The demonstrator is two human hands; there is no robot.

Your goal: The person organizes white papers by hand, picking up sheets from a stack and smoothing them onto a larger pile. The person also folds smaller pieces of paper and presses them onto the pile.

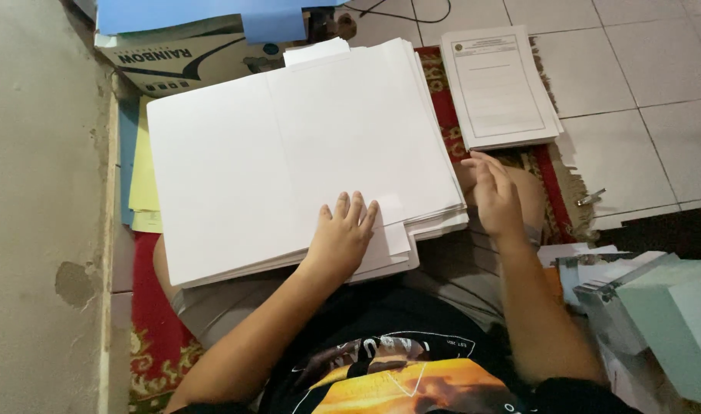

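Item: broad stack of plain white paper sheets (289, 153), loosely squared, lower sheets stepping out at the 5 o'clock corner.
Location: lay across the seated person's lap, above a red patterned rug (155, 322); filled the middle of the view.
Left hand (341, 234): rested palm-down on the stack's near edge at 6 o'clock, fingers spread and flat; grip released, pressing rather than holding.
Right hand (495, 195): hovered just beside the stack's edge at 3 o'clock, fingers loosely extended; grip released, nothing held, contact with the sheets could not be told.
Second item: smaller pile of printed white forms with a ruled border (500, 84), at 1 o'clock on the rug, apart from the big stack.
Further items: yellow and blue card sheets (142, 169) under the stack at 9 o'clock; printed cardboard box (174, 57) at 11 o'clock; pale green foam-like blocks (673, 314) at 4 o'clock; white tiled floor (657, 77).
Handling, judged: stack likely heavy as a whole, each sheet light, limp and slippery against its neighbour; edges prone to creasing and fanning.
Hold, judged: both hands under opposite long edges, thumbs on top, kept level; single sheets best lifted at a free corner.
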